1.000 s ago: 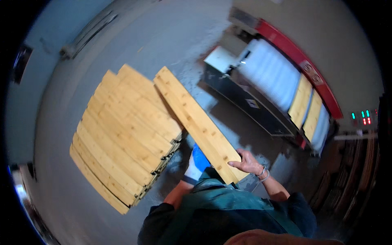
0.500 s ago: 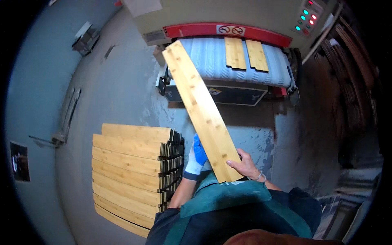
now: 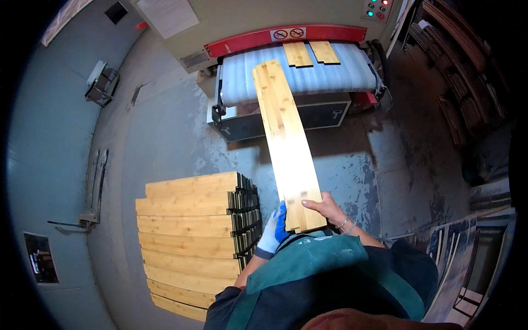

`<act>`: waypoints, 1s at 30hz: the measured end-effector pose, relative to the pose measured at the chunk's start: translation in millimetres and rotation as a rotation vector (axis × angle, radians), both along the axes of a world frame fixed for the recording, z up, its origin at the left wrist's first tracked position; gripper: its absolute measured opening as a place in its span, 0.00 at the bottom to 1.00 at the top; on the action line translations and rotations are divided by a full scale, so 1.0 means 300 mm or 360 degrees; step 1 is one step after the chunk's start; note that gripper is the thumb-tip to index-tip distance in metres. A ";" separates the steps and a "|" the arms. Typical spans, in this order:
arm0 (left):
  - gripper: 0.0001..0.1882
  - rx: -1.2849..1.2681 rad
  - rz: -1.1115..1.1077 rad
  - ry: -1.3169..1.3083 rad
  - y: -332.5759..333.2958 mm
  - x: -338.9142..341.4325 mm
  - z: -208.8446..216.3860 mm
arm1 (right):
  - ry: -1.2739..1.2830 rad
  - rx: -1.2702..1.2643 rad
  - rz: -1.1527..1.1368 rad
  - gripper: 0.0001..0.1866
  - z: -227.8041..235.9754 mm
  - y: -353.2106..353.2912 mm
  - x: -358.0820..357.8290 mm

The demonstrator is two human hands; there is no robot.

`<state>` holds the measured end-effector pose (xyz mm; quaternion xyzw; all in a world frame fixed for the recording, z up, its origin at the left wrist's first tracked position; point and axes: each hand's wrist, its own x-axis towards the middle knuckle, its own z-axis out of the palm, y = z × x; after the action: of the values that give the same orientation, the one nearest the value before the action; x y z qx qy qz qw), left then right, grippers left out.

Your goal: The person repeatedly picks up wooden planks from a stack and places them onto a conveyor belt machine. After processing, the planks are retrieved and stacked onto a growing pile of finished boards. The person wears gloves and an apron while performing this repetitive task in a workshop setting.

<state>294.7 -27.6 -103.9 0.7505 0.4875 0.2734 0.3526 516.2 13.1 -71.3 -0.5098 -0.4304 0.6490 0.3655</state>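
Observation:
A long pale wooden plank (image 3: 283,137), with knots and a stepped far end, slants up and slightly left in front of me. My left hand (image 3: 273,234), in a white and blue glove, is closed on its near left edge. My bare right hand (image 3: 328,210), with a bracelet at the wrist, grips the near right edge, thumb on top and fingers hidden beneath. The plank's far end is over the blue-white conveyor belt (image 3: 341,74) of a machine. On that belt lie two other planks (image 3: 297,54), partly under the machine's red bar (image 3: 242,43).
A layered stack of planks (image 3: 187,225) stands left of me, with dark edges facing right. A control panel (image 3: 377,9) with lit buttons is on the machine. A pallet jack (image 3: 94,192) stands by the left wall. Dark stacked sheets (image 3: 456,60) are at the far right.
The held plank has swung right at its far end and now points more straight ahead. Both planks on the belt have gone farther under the red bar. My view has shifted a little.

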 end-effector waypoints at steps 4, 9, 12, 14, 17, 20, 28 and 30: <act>0.33 -0.0562 0.0140 -0.0524 0.041 -0.071 -0.007 | 0.0201 -0.0154 -0.0096 0.21 -0.017 0.030 -0.010; 0.25 -0.1210 0.0545 -0.1435 0.074 -0.101 0.137 | 0.0176 0.0096 -0.0195 0.18 -0.013 0.004 0.125; 0.25 -0.1235 0.0560 -0.1409 0.074 -0.135 0.110 | -0.0058 0.0200 -0.0234 0.17 0.021 -0.060 0.159; 0.25 -0.1251 0.0545 -0.1349 0.073 -0.132 0.157 | -0.0065 0.0184 -0.0327 0.17 0.008 -0.103 0.167; 0.25 -0.0924 0.0467 -0.1142 0.084 -0.179 -0.105 | 0.0098 0.0057 -0.0359 0.17 -0.046 -0.120 0.168; 0.23 -0.0712 0.0582 -0.1090 0.096 -0.172 -0.202 | 0.0284 -0.0083 -0.0375 0.18 -0.087 -0.096 0.155; 0.28 -0.1042 0.0627 -0.0747 0.257 -0.140 0.018 | 0.0337 0.0009 -0.0272 0.18 -0.139 0.142 0.191; 0.31 -0.0943 0.0631 -0.0748 0.320 -0.158 -0.065 | 0.0408 0.0014 -0.0290 0.18 -0.097 0.212 0.159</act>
<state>247.3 68.4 -123.4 0.4260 0.5862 0.3476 0.5950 564.1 76.7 -100.4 -0.4580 -0.3350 0.6711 0.4771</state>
